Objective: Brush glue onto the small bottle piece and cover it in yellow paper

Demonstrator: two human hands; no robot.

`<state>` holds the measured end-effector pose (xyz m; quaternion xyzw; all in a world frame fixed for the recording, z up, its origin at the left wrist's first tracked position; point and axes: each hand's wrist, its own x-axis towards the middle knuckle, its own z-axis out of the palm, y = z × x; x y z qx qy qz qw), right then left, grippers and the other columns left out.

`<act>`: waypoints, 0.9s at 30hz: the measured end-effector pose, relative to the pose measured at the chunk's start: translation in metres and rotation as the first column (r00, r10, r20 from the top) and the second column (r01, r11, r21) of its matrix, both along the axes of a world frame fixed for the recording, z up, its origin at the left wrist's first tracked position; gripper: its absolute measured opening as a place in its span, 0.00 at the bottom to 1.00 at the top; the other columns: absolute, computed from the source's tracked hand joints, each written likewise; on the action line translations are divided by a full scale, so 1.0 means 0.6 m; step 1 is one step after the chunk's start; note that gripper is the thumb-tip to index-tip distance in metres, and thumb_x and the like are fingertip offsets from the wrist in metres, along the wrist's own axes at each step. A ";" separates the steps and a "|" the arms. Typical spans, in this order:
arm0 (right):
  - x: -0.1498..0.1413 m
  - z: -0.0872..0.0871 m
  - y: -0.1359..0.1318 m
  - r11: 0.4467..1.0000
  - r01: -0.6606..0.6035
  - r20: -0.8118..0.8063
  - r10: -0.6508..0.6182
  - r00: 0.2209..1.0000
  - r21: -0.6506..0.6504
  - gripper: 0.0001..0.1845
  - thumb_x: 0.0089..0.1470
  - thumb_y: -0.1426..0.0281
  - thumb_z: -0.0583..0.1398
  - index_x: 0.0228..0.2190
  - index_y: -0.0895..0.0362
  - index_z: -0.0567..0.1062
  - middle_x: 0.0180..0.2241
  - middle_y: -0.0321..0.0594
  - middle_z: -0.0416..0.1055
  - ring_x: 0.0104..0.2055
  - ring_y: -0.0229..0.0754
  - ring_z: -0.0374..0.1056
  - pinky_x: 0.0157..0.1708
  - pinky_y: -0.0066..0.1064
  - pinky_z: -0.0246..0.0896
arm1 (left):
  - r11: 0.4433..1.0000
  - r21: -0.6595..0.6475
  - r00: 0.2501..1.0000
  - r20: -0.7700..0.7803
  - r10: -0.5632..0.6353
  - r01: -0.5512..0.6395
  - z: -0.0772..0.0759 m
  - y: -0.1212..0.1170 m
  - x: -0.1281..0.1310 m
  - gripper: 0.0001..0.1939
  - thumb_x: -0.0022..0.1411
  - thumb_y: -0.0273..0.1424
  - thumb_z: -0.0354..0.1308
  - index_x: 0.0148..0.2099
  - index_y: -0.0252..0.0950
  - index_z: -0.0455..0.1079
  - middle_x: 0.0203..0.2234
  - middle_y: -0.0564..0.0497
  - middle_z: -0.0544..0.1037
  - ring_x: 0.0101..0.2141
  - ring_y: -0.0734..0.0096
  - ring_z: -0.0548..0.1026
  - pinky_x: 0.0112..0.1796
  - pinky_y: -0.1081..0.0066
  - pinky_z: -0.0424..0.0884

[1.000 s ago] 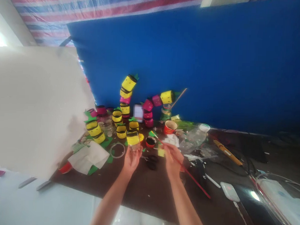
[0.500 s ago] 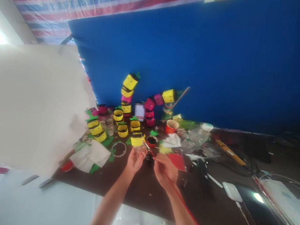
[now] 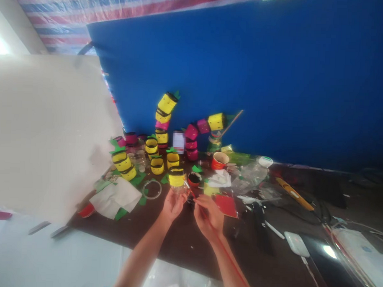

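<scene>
My left hand [image 3: 173,204] is closed round the clear bottom of a small jar wrapped in yellow with a black band [image 3: 177,178], held just above the dark table [image 3: 188,244]. My right hand [image 3: 208,217] pinches a long thin red stick [image 3: 228,255] that runs back along my forearm; its tip points at the jar's right side. The two hands are close together. A small round pot with a dark inside [image 3: 194,178] stands just behind them.
Stacks of yellow and pink wrapped jars [image 3: 162,117] lean on the blue wall. A red cup [image 3: 219,160], red card [image 3: 226,205], scissors, crumpled plastic [image 3: 250,175], white paper [image 3: 116,198] and a clear ring [image 3: 151,189] lie around. A big white board [image 3: 44,134] stands at left.
My right hand has swung left from beside the yellow card to the jar, turning the red stick so that its tip meets the jar. The left hand barely moved.
</scene>
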<state>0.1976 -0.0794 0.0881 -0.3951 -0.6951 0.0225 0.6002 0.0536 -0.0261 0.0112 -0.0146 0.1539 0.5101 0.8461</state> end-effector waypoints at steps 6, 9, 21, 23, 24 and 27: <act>0.001 -0.003 0.000 1.000 -0.008 0.002 0.008 1.000 0.006 0.08 0.52 0.77 0.59 0.33 0.53 0.73 0.28 0.40 0.76 0.34 0.43 0.75 0.37 0.37 0.74 | 0.992 -0.028 0.993 -0.009 0.119 -0.119 0.014 -0.002 0.010 0.19 0.69 0.33 0.43 0.56 0.32 0.66 0.37 0.42 0.78 0.32 0.75 0.76 0.32 0.79 0.72; 0.000 -0.003 0.000 1.000 -0.010 -0.003 0.010 1.000 0.018 0.09 0.51 0.79 0.59 0.33 0.53 0.73 0.28 0.40 0.76 0.34 0.42 0.75 0.37 0.36 0.73 | 0.991 -0.014 0.990 -0.040 0.134 -0.135 0.014 -0.002 0.012 0.19 0.68 0.32 0.45 0.56 0.34 0.66 0.37 0.43 0.78 0.32 0.74 0.76 0.32 0.78 0.72; 0.000 0.004 -0.002 0.999 0.010 0.010 -0.010 1.000 0.038 0.09 0.51 0.79 0.59 0.33 0.53 0.73 0.28 0.40 0.76 0.34 0.42 0.75 0.35 0.36 0.74 | 0.990 0.014 0.989 -0.032 0.141 -0.141 -0.009 0.006 0.010 0.18 0.67 0.32 0.45 0.54 0.35 0.68 0.36 0.43 0.78 0.33 0.73 0.76 0.33 0.77 0.72; -0.001 0.005 -0.003 0.999 0.012 0.012 -0.013 1.000 0.033 0.08 0.52 0.78 0.59 0.33 0.53 0.72 0.27 0.40 0.76 0.33 0.42 0.75 0.35 0.36 0.74 | 0.991 0.015 0.991 -0.040 0.131 -0.130 -0.011 0.006 0.010 0.18 0.67 0.32 0.46 0.55 0.35 0.68 0.37 0.43 0.78 0.32 0.74 0.75 0.33 0.77 0.72; -0.001 0.005 -0.003 1.000 0.014 0.015 -0.015 1.000 0.025 0.07 0.52 0.77 0.59 0.32 0.53 0.72 0.27 0.40 0.76 0.33 0.42 0.75 0.35 0.37 0.74 | 0.992 0.015 0.991 -0.041 0.129 -0.128 -0.011 0.005 0.010 0.18 0.67 0.32 0.46 0.55 0.35 0.68 0.37 0.44 0.78 0.32 0.74 0.75 0.33 0.77 0.72; -0.001 0.005 -0.004 1.000 0.018 0.021 -0.017 1.000 -0.001 0.06 0.53 0.76 0.58 0.31 0.53 0.73 0.28 0.41 0.76 0.32 0.42 0.74 0.34 0.36 0.74 | 0.991 0.012 0.991 -0.026 0.132 -0.132 -0.004 0.002 0.010 0.17 0.67 0.32 0.46 0.54 0.35 0.68 0.37 0.44 0.77 0.32 0.74 0.75 0.33 0.77 0.73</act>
